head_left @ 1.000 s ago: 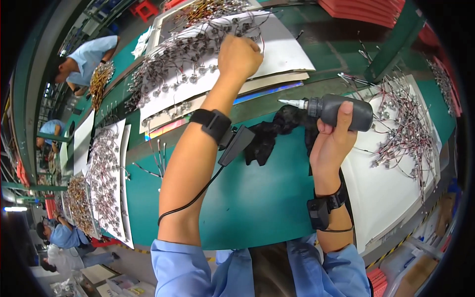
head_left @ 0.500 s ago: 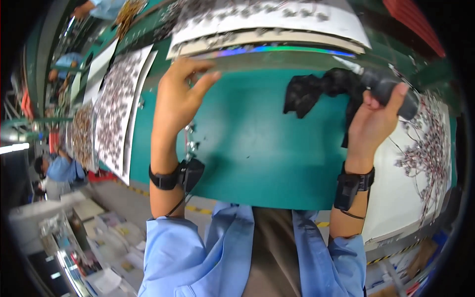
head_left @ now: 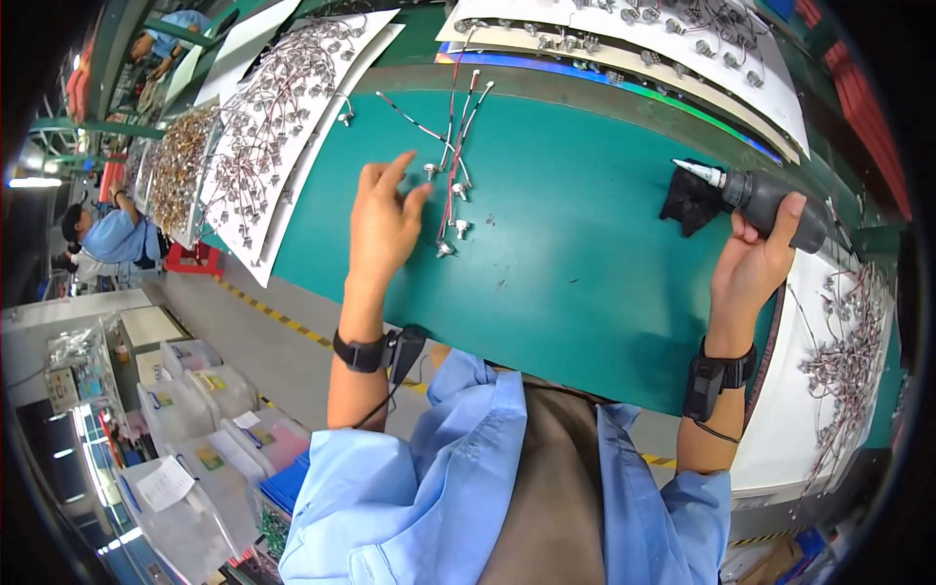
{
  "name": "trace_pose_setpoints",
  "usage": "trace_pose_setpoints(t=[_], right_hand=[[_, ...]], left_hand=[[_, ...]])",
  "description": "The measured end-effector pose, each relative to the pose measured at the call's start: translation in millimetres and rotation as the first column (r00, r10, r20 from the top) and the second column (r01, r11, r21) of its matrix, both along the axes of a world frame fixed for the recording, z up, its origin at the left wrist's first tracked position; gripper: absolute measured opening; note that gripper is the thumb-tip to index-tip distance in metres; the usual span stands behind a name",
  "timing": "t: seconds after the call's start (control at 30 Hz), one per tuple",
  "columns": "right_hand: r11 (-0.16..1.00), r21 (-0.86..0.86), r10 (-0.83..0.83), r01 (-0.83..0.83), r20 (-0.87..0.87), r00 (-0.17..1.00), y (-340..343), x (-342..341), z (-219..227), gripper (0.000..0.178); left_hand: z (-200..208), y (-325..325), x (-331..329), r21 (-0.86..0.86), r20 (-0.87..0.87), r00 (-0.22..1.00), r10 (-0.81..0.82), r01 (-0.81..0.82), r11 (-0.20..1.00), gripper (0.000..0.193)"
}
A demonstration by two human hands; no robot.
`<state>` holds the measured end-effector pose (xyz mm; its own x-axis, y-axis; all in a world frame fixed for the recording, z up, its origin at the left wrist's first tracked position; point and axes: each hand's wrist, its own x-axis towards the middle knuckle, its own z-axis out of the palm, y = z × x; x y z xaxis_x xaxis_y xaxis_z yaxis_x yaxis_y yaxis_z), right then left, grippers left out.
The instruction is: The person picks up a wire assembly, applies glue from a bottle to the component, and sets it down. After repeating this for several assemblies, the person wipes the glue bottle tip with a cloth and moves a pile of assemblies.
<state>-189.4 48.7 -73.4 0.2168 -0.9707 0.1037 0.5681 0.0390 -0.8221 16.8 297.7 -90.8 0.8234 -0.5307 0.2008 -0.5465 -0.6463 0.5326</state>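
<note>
Since half a second ago, a small bundle of red and white wires with metal connectors (head_left: 450,185) has come to lie on the green tabletop (head_left: 585,273), where the mat was bare before, and the left hand (head_left: 382,222) has drawn back from the white sheets at the far edge to rest just beside it. Nearest the body, both forearms come up from the near edge, each with a black wrist strap (head_left: 363,351); a cord hangs from the left one. On the left hand the fingers (head_left: 395,174) are spread apart and hold nothing, their tips just short of the connectors at the near end of the bundle, which lies toward the far-left part of the tabletop and runs away toward its far edge. Over the right edge, the right hand (head_left: 756,258) has its fingers clamped around the dark grey electric screwdriver (head_left: 770,200), whose pale tip points left, with a black cloth-like piece (head_left: 690,200) lying under its nose. Beyond, white sheets covered with wired parts (head_left: 263,146) line the left and far edges, and more lie at the right edge.
</note>
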Motion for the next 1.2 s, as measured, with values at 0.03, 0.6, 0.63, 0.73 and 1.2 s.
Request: trace_pose_setpoints(t=[0.03,0.6,0.63,0.73,1.2], right_hand=[[1.000,-0.001,-0.002,0.002,-0.010,1.000,1.1,0.8,0.7,0.026],[0.999,-0.004,0.032,-0.032,-0.046,0.998,-0.9,-0.3,-4.1,0.039],[1.000,-0.004,0.025,-0.026,-0.053,0.998,-1.1,-1.9,-3.9,0.039],[0.992,-0.047,0.123,-0.120,0.049,0.991,0.3,-7.5,-6.4,0.049],[0.940,-0.311,0.096,-0.139,-0.149,0.984,32.9,-4.6,-8.4,0.072]], left_hand=[[-0.6,-5.2,3.7,0.037,0.024,0.999,-0.040,0.039,0.999,0.026],[63.4,-15.4,-5.8,-0.638,-0.306,0.947,-0.098,-0.128,0.759,0.021],[63.5,-22.5,-12.9,-0.695,-0.308,0.935,-0.177,-0.094,0.713,0.021],[54.7,-50.0,-40.5,-0.789,-0.412,0.809,-0.418,-0.087,0.609,0.017],[-1.3,-87.4,-72.6,-0.815,-0.430,0.658,-0.618,0.012,0.580,0.019]])
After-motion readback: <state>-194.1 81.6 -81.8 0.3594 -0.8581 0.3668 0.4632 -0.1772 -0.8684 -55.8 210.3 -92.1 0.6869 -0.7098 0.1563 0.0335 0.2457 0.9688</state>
